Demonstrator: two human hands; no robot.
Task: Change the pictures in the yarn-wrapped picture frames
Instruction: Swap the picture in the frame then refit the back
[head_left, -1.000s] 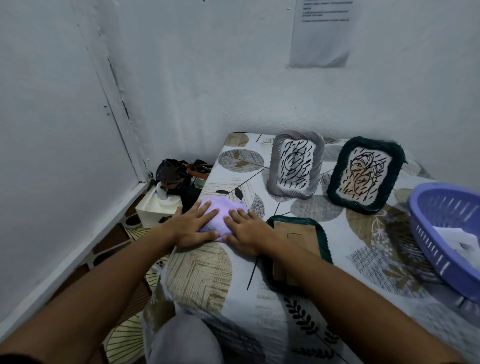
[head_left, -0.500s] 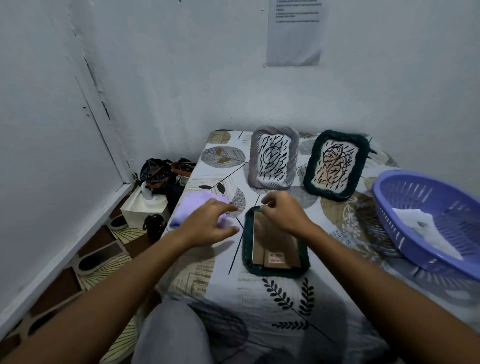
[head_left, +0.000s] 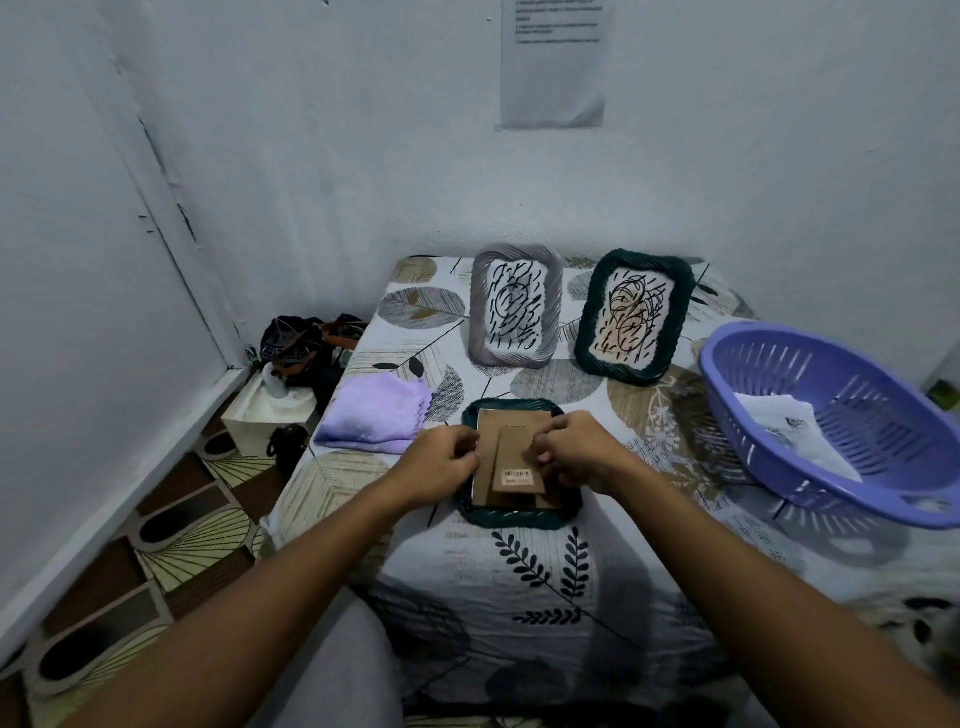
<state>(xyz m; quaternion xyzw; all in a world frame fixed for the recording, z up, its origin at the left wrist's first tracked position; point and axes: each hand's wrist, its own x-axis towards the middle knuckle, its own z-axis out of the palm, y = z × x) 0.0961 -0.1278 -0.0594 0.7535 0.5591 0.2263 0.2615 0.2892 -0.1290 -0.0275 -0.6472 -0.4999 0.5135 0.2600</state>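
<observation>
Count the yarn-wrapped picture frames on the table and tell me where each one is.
3. The grey frame and a dark green frame stand at the back near the wall; another dark green frame lies face down in front, between both hands. None looks hidden.

Both arms reach forward, hands close together over one spot.

The left hand (head_left: 445, 464) lies knuckles up with its fingers curled inward, fingertips turned toward the right hand. The right hand (head_left: 570, 453) mirrors it, fingers bent and bunched, tips turned toward the left. The two hands are near each other but apart. Both forearms are bare and run in from the lower corners, converging toward the hands. What the fingertips pinch, if anything, cannot be told.
</observation>
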